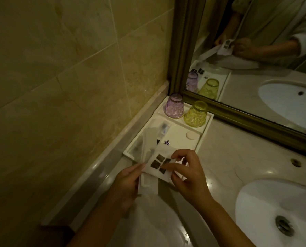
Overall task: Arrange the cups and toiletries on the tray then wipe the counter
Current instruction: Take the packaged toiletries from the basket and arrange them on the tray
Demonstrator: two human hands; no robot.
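A white tray point(205, 130) sits in the counter corner below the mirror. A purple cup point(174, 106) and a yellow cup point(196, 114) stand upside down on its raised back shelf. A small round soap point(192, 135) lies in the tray's lower part. Over the tray's front edge, my left hand point(126, 183) grips a bundle of white toiletry packets point(149, 154). My right hand point(188, 172) pinches the top packet point(160, 163), which has dark squares printed on it. More packets lie blurred along the tray's left side.
A white sink basin point(266, 207) with a metal drain point(283, 225) lies at the right. The marble counter point(227, 154) runs between tray and sink. A gold-framed mirror point(238, 111) stands behind, and a tiled wall point(68, 77) closes the left.
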